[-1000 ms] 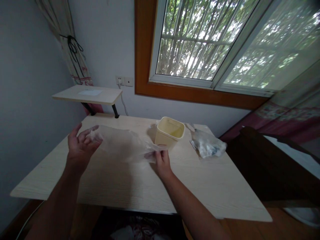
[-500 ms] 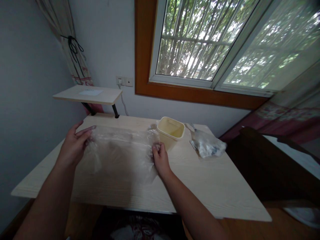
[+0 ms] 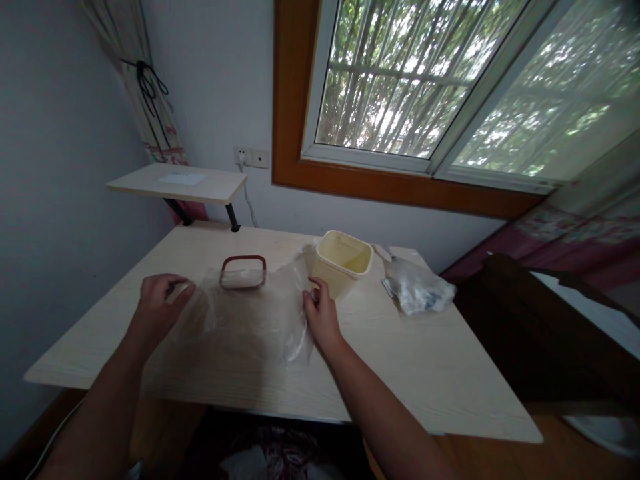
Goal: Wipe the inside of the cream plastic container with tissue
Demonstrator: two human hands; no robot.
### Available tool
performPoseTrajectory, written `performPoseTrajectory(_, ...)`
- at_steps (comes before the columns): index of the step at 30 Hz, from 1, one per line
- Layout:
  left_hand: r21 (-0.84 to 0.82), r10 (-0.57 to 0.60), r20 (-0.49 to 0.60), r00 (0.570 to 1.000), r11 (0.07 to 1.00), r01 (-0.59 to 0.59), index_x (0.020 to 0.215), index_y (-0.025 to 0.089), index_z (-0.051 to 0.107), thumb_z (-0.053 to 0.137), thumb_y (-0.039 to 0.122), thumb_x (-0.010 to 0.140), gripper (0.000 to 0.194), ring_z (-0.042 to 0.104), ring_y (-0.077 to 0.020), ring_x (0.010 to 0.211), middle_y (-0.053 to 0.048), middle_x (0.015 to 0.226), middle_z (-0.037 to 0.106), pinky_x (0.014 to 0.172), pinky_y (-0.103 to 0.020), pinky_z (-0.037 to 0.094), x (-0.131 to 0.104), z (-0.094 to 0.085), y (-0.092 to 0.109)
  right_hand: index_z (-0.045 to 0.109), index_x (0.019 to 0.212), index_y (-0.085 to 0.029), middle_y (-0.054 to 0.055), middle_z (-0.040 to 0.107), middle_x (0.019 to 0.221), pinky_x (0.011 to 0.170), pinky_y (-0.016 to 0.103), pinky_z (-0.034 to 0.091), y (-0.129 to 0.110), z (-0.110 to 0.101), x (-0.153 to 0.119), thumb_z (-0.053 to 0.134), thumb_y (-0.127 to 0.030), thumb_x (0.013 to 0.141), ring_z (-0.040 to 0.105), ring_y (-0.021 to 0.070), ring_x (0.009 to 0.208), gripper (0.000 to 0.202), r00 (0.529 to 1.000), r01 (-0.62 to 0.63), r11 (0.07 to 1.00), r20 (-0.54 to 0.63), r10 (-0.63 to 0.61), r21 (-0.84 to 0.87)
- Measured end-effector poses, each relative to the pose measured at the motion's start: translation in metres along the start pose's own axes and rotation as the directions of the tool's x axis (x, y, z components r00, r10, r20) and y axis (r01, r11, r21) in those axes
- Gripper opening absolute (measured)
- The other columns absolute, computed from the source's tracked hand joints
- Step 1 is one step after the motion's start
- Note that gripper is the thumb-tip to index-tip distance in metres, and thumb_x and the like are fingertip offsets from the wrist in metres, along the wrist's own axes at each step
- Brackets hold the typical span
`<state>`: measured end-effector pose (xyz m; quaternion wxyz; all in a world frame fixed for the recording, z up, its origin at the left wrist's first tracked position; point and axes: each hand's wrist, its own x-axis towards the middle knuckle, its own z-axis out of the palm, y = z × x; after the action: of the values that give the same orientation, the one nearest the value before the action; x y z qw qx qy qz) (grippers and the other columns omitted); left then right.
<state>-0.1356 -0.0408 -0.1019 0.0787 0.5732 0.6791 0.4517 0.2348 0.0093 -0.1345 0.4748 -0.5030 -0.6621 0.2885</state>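
A clear plastic bag [image 3: 250, 320] is stretched between my hands above the table. My left hand [image 3: 161, 300] pinches its left side, and my right hand [image 3: 321, 308] grips the right side, close to a cream plastic bin [image 3: 344, 257]. Behind the bag's upper edge, a rectangular item with a reddish-brown rim [image 3: 244, 258] lies on the table; its lower part shows through the film. To the right of the bin sits a crumpled plastic bag [image 3: 420, 285] with something I cannot make out inside.
The pale wooden table [image 3: 440, 380] carries a small raised shelf [image 3: 215, 190] at its back left, with a white paper [image 3: 183, 179] on top. A dark piece of furniture [image 3: 550, 333] stands beyond the right edge.
The bag's upper edge has come down, and the red-rimmed item behind it now shows. My left hand has moved slightly lower and to the right; my right hand has barely moved.
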Motion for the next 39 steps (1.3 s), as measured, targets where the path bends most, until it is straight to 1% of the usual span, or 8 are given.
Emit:
performPoseTrajectory(2,0.142,0.057,0.187,0.981,0.986,-0.085,0.095,0.020,0.069,0.067,0.061,0.082,0.043,0.062,-0.0316,0.106,-0.011,0.107,0.065,0.102,-0.052,0.048,-0.010,-0.009,0.005,0.049,0.134,-0.019,-0.005,0.052,0.069,0.060,0.026,0.039,0.001,0.000,0.000,0.047,-0.033,0.097,0.055,0.0167,0.062,0.040,1.000,-0.015,1.000,-0.013,0.015,-0.011)
performPoseTrajectory(5,0.169,0.126,0.487,0.864,0.957,-0.235,0.094,0.025,0.072,0.072,0.060,0.075,0.040,0.065,-0.0313,0.101,-0.008,0.103,0.071,0.096,-0.046,0.050,-0.025,-0.015,0.016,0.047,0.136,-0.019,-0.004,0.055,0.071,0.061,0.027,0.040,0.002,0.001,0.000,0.046,-0.034,0.097,0.057,0.0174,0.063,0.041,0.999,-0.028,0.999,-0.024,0.027,-0.016)
performPoseTrajectory(9,0.164,0.115,0.609,0.785,0.950,-0.267,0.088,0.025,0.073,0.068,0.051,0.079,0.028,0.067,-0.0298,0.097,-0.007,0.097,0.074,0.091,-0.042,0.051,-0.039,-0.012,0.017,0.047,0.137,-0.019,-0.004,0.056,0.072,0.063,0.028,0.042,0.003,0.001,0.000,0.046,-0.035,0.098,0.058,0.0180,0.065,0.042,0.999,-0.022,0.999,-0.050,0.020,-0.047)
performPoseTrajectory(16,0.245,0.004,0.336,0.942,0.965,-0.091,0.089,0.025,0.073,0.058,0.050,0.082,0.030,0.071,-0.0269,0.085,-0.006,0.095,0.077,0.078,-0.036,0.055,-0.026,-0.029,-0.010,0.047,0.137,-0.017,-0.003,0.057,0.072,0.065,0.029,0.042,0.007,0.001,0.002,0.045,-0.034,0.097,0.059,0.0188,0.066,0.043,0.997,-0.013,0.995,-0.077,0.005,-0.100)
performPoseTrajectory(20,0.249,-0.064,0.169,0.984,0.968,0.020,0.087,0.025,0.072,0.056,0.054,0.082,0.033,0.069,-0.0243,0.077,-0.003,0.090,0.076,0.071,-0.034,0.054,-0.019,-0.044,-0.018,0.046,0.137,-0.017,-0.002,0.058,0.074,0.067,0.029,0.044,0.010,0.002,0.002,0.044,-0.034,0.098,0.061,0.0191,0.069,0.043,0.997,0.003,0.995,-0.072,-0.010,-0.100)
performPoseTrajectory(24,0.232,-0.080,0.136,0.987,0.972,0.047,0.091,0.025,0.070,0.056,0.048,0.082,0.028,0.070,-0.0254,0.082,-0.004,0.092,0.076,0.073,-0.035,0.054,-0.022,-0.047,-0.023,0.046,0.137,-0.017,-0.002,0.058,0.073,0.066,0.029,0.044,0.010,0.002,0.002,0.044,-0.033,0.098,0.061,0.0189,0.068,0.043,0.998,0.005,0.993,-0.064,-0.013,-0.117)
performPoseTrajectory(30,-0.008,-0.020,0.333,0.943,1.000,0.024,0.128,0.020,0.055,0.057,0.054,0.086,0.055,0.070,-0.0282,0.106,-0.014,0.123,0.070,0.094,-0.043,0.054,-0.025,-0.033,-0.001,0.045,0.138,-0.017,-0.002,0.059,0.076,0.068,0.029,0.045,0.009,0.002,0.001,0.044,-0.032,0.098,0.061,0.0192,0.070,0.043,0.999,0.002,0.994,-0.041,-0.007,-0.106)
performPoseTrajectory(39,0.304,-0.070,0.382,0.922,0.951,-0.054,0.145,0.023,0.046,0.057,0.049,0.085,0.067,0.068,-0.0217,0.073,-0.009,0.112,0.070,0.071,-0.035,0.053,-0.023,0.007,0.019,0.045,0.139,-0.017,-0.001,0.061,0.078,0.066,0.028,0.046,0.008,0.001,0.002,0.044,-0.033,0.098,0.062,0.0191,0.070,0.045,0.999,0.017,0.994,-0.028,-0.020,-0.110)
